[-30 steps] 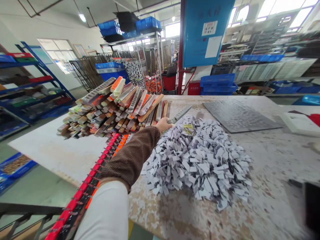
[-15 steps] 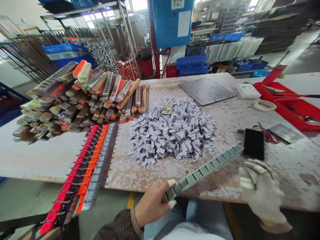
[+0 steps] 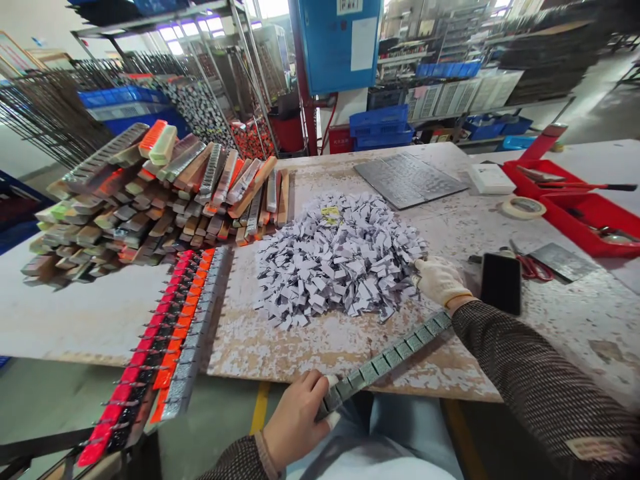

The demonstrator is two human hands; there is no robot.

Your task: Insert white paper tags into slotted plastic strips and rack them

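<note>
My bare left hand (image 3: 296,421) is closed around the near end of a long grey segmented strip (image 3: 387,360) that runs up and to the right over the table's front edge. My right hand (image 3: 439,279), in a white glove, reaches into the right side of a heap of small white paper tags (image 3: 336,259); its fingertips are buried in the tags, so I cannot see whether they pinch one. A big stack of similar strips (image 3: 150,197), grey, orange and tan, lies at the left of the worn table (image 3: 280,340).
A rack of red, orange and grey strips (image 3: 165,347) hangs off the front left edge. A black phone (image 3: 501,283), scissors, a grey plate (image 3: 407,179), a tape roll (image 3: 523,208) and red trays (image 3: 590,213) lie to the right. Shelves and blue crates stand behind.
My left hand pulled a grey strip from the stack back to the table's front edge. My gloved right hand moved forward from beside the phone into the heap of tags.
</note>
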